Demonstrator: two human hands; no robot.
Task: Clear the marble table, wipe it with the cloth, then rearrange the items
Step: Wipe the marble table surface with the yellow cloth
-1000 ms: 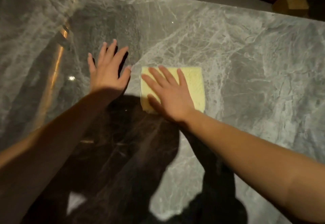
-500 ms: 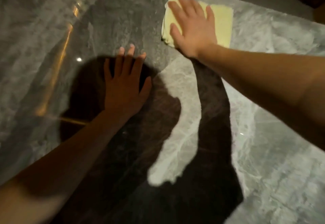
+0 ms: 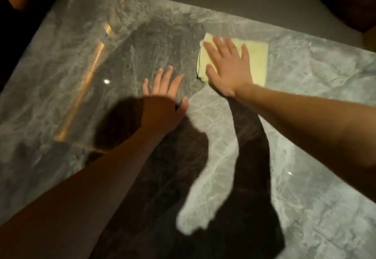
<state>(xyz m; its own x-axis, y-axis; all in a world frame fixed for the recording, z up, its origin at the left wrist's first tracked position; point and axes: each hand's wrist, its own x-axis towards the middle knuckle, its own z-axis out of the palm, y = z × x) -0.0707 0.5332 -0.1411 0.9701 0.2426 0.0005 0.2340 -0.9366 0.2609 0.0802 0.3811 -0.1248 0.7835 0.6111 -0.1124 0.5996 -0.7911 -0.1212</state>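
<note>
Two hands spread flat: right hand (image 3: 227, 71) on one cloth (image 3: 257, 59), left hand (image 3: 162, 108) on table (image 3: 309, 88)

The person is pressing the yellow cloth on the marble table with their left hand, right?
Not quite. The pale yellow cloth is under the right hand, not the left. The head view shows the right hand pressing flat on it on the marble table. The left hand lies flat on bare marble beside it.
</note>
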